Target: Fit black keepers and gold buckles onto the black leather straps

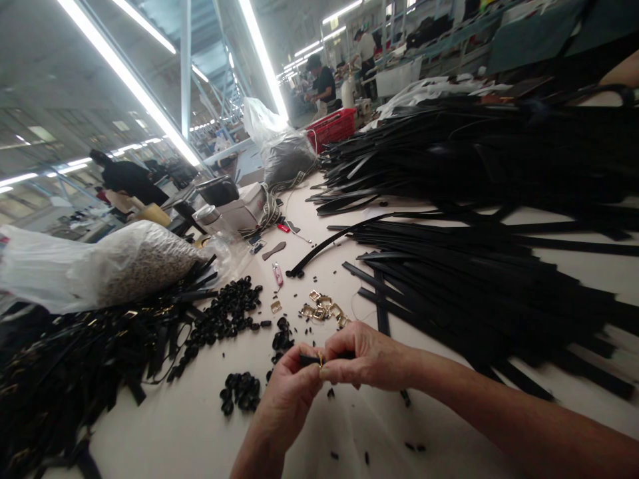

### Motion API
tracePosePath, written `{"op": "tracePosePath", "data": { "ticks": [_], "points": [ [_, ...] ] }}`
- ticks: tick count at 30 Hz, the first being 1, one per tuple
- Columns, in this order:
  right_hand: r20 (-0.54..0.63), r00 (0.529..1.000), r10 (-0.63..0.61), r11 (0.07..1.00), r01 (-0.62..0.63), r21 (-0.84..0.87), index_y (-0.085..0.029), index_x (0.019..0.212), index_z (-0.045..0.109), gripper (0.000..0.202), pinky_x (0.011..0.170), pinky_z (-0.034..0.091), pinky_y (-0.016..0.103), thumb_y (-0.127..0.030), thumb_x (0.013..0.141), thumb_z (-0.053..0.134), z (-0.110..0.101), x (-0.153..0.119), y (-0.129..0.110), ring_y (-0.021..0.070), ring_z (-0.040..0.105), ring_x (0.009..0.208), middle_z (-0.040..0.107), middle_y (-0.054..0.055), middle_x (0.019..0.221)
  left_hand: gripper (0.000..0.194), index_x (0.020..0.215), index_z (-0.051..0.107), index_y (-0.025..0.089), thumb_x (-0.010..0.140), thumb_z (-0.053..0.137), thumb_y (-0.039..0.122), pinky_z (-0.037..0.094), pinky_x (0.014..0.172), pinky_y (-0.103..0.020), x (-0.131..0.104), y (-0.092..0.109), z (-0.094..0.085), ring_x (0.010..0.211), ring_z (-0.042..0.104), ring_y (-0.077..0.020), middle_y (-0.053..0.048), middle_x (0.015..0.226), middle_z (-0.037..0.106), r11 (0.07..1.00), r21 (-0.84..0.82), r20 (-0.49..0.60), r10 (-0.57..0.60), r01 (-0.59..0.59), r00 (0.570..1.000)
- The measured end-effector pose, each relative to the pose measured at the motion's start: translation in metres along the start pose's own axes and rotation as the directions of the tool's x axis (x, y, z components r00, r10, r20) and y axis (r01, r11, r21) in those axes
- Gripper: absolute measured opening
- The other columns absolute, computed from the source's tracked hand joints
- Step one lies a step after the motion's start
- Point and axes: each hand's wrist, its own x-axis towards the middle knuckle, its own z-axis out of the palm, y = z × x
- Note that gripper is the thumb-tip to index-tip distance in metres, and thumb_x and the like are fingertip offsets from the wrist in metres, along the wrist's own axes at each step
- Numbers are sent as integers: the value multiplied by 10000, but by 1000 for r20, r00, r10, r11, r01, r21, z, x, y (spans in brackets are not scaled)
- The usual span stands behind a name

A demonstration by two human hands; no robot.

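Here, left hand (291,386): thumb and fingers pinched together on a short black strip (308,360), low in the middle of the view.
Right hand (367,360): fingers curled narrow around dark material at the other side — whether it belongs to that same strip, I cannot tell.
Gold-coloured piece (320,359): caught between the two sets of fingertips, mostly covered, so its outline is unclear.
Gold buckles (323,307): a loose cluster on the pale table (170,432), just beyond the hands; one more lies apart to the left.
Black loops (240,392): small rings heaped left of the left hand, with a larger heap (227,307) farther out and a short row running close to the fingers.
Tiny black bits: scattered over the tabletop, some nearer the wearer than the hands.
Pink-handled tool (278,275): beyond the buckles, near a flat brownish piece (273,250).
Black straps (479,293): long, stacked in thick layers across the right side.
Left edge: a tangle of dark straps (94,372) showing gold glints — a clear bag (144,263) of small speckled contents rests behind it.
Farther back: a second filled bag (287,156) beside a red basket (333,128).
Background: three people among worktables, under long strip lights (130,80).
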Motion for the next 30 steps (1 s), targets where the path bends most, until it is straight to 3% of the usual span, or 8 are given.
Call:
{"op": "tracePosePath", "data": {
  "ticks": [5, 9, 16, 23, 30],
  "points": [
    [-5, 999, -36, 992, 35, -124, -139, 589, 581, 346, 411, 250, 174, -406, 794, 659, -2, -2, -2, 51, 340, 458, 419, -64, 503, 222, 755, 686, 157, 626, 864, 187, 465, 751, -256, -3, 1, -5, 800, 575, -166, -48, 868, 638, 993, 113, 15, 40, -41, 999],
    [-54, 987, -150, 950, 129, -282, -149, 678, 683, 219, 427, 227, 190, -274, 827, 583, 1, -3, -3, 58, 324, 466, 392, -70, 507, 257, 784, 724, 151, 602, 881, 242, 467, 735, -244, -5, 3, -7, 794, 566, -165, -70, 916, 644, 986, 145, -15, 90, -87, 996],
    [-110, 893, -435, 702, 261, -663, -195, 651, 645, 177, 514, 283, 219, -209, 809, 568, 8, -4, -6, 87, 427, 499, 546, -42, 563, 215, 773, 713, 154, 660, 852, 271, 489, 737, -257, -3, -1, -8, 802, 584, -180, -71, 889, 634, 970, 180, -59, 178, -165, 982],
    [-142, 896, -421, 724, 238, -647, -180, 716, 609, 103, 585, 359, 213, -163, 794, 543, 3, -5, -11, 120, 505, 593, 574, -11, 640, 217, 727, 719, 171, 616, 885, 257, 490, 740, -207, 0, 9, -15, 830, 588, -157, -51, 895, 641, 917, 243, -151, 358, -316, 921],
    [-152, 861, -484, 725, 297, -622, -184, 663, 547, 163, 548, 322, 219, -169, 820, 505, 9, -5, -7, 108, 434, 545, 513, -23, 599, 254, 723, 721, 171, 569, 910, 239, 490, 697, -198, 0, 0, -17, 772, 585, -138, -51, 888, 648, 951, 149, -148, 292, -270, 945]
  ]
}}
